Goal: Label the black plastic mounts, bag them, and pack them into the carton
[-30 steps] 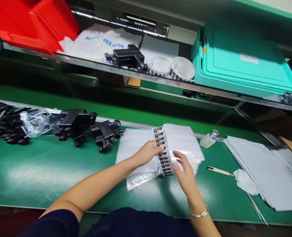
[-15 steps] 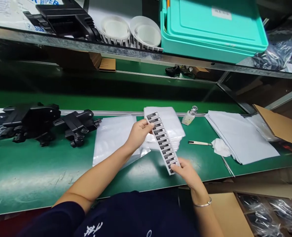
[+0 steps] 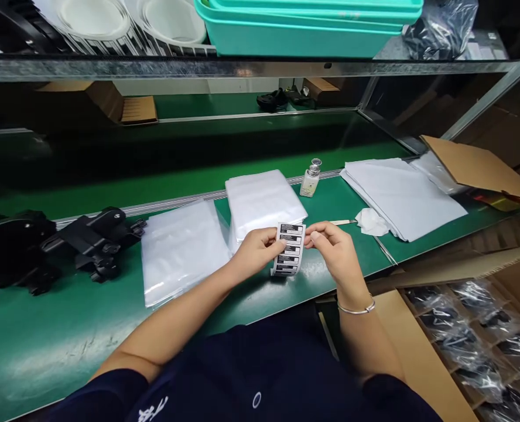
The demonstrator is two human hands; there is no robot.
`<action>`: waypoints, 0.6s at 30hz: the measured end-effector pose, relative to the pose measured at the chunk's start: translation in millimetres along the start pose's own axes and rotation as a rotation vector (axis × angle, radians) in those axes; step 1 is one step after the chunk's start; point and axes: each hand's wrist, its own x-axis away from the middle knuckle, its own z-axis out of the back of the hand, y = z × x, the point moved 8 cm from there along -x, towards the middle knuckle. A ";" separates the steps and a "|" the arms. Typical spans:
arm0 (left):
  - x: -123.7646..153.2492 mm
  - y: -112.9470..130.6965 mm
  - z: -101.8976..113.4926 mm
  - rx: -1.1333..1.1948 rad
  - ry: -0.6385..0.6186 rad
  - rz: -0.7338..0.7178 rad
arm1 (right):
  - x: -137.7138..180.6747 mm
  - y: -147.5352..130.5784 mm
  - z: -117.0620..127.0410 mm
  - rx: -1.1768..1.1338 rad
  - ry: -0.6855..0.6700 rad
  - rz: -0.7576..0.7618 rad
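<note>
My left hand (image 3: 260, 251) pinches a strip of printed labels (image 3: 291, 249) between thumb and fingers. White with black print, the strip hangs upright and its lower end curls. My right hand (image 3: 332, 246) is closed at the strip's upper right edge, thumb and forefinger together; the exact contact is partly hidden. Behind the strip lies a stack of clear plastic bags (image 3: 264, 196). More clear bags (image 3: 183, 249) lie flat to the left of my left hand.
Black plastic assemblies (image 3: 97, 243) stand at left. A small bottle (image 3: 310, 179), crumpled tissue (image 3: 371, 223), tweezers (image 3: 386, 251) and white sheets (image 3: 404, 196) lie right. A metal shelf edge (image 3: 242, 69) crosses above, bearing a teal bin (image 3: 304, 38) and label rolls (image 3: 95, 23). A carton (image 3: 435, 351) stands low right.
The label strip, earlier stretched diagonally between both hands, now hangs from my left hand with its lower end curled. My right hand has moved up from the strip's bottom to its upper edge.
</note>
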 end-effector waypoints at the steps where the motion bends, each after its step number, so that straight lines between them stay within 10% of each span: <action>1: 0.5 0.8 -0.4 0.001 -0.002 -0.001 | -0.7 0.5 -1.2 0.004 -0.004 -0.007; 18: 2.3 2.6 2.2 0.149 0.089 0.037 | -2.9 2.4 -12.2 -0.028 -0.013 -0.035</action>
